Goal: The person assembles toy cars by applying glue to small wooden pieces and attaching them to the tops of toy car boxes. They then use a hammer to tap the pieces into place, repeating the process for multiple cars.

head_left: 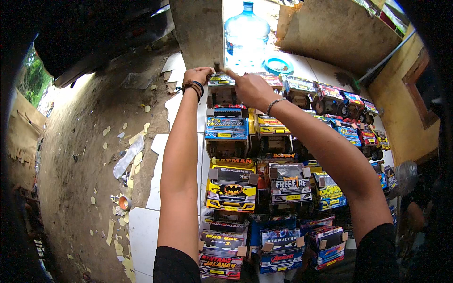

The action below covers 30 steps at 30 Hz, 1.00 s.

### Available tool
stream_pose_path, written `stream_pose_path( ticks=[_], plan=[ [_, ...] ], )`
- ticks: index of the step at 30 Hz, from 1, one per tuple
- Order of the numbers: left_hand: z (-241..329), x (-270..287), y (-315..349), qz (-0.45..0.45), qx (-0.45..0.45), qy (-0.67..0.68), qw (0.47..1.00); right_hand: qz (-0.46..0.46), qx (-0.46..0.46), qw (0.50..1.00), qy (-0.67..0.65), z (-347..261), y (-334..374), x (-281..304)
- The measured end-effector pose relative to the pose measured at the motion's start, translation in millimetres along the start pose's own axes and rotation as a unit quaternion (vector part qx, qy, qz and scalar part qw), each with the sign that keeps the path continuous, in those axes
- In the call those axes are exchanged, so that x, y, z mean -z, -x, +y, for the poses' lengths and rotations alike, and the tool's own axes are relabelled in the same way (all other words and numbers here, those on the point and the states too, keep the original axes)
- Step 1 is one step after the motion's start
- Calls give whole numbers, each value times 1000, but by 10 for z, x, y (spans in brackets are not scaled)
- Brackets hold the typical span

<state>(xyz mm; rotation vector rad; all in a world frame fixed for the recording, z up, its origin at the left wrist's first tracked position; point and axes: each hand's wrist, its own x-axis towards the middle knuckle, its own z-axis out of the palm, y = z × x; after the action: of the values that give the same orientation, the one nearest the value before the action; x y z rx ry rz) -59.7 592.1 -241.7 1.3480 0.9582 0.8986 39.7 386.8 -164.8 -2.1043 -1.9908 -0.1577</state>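
Observation:
At the far end of the rows of toy trucks, my left hand point(197, 74) is closed in a pinch at the left edge of a toy truck point(221, 80). What its fingertips hold is too small to make out. My right hand point(255, 91) is wrapped round the handle of what looks like a small hammer point(217, 67), its dark head close to the left fingertips above that truck. A blue-fronted toy truck point(226, 128) stands just nearer. Behind it comes a yellow and black one point(231, 189). My right forearm hides part of the middle rows.
Several more printed toy trucks point(290, 183) fill the white tiles point(144, 221) in rows. A large blue water bottle point(247, 35) and a blue basin point(278, 65) stand beyond. Left lies a dirt floor point(80, 155) with scraps, a plastic bag point(128, 155) and an orange bowl point(125, 203).

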Motion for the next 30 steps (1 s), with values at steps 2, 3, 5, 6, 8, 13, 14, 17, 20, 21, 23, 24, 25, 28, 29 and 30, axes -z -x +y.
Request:
stream_pose_path(
  ticks=[2,3,5,6,8,13,14,17,20,21,23,24,25,28,29,30],
  plan=[
    [18,-6,25,-1,3,-2,1000,37,1,999,-19,-11,2,-1],
    [30,-7,39,1,1,0,1000,16,-28,999,-16,-11,6,-3],
    [45,-10,70,5,1,3,1000,57,-38,995,-70,-7,10,-8],
    [54,-11,80,2,-2,8,1000,53,-43,994,-80,-1,9,-13],
    [66,-8,94,9,-3,-13,1000,13,-20,999,-35,19,15,-26],
    [67,-12,97,16,3,-27,999,47,-31,996,-68,65,-2,-69],
    [65,-13,96,20,3,-26,999,48,-28,996,-67,62,-15,-73],
    [63,-21,96,21,-4,-30,999,8,-27,998,-49,44,-51,-41],
    [68,-16,102,19,-5,-41,999,33,-51,996,-72,13,-57,35],
    [72,-13,105,18,1,-47,999,21,-56,996,-70,13,-50,67],
    [74,-3,113,18,5,-43,999,-10,-52,997,-61,6,-42,104],
    [74,0,110,15,0,-32,999,-26,-46,997,-53,9,-42,111],
    [72,-5,104,14,8,-25,1000,-41,-40,997,-44,16,-46,107],
    [37,-12,65,22,-1,-42,999,25,-34,997,-65,40,-58,55],
    [12,-10,45,23,1,-50,998,36,-30,997,-56,47,-55,36],
    [-15,-8,18,19,-1,-32,999,-40,-31,999,-21,54,-70,24]
  ],
)
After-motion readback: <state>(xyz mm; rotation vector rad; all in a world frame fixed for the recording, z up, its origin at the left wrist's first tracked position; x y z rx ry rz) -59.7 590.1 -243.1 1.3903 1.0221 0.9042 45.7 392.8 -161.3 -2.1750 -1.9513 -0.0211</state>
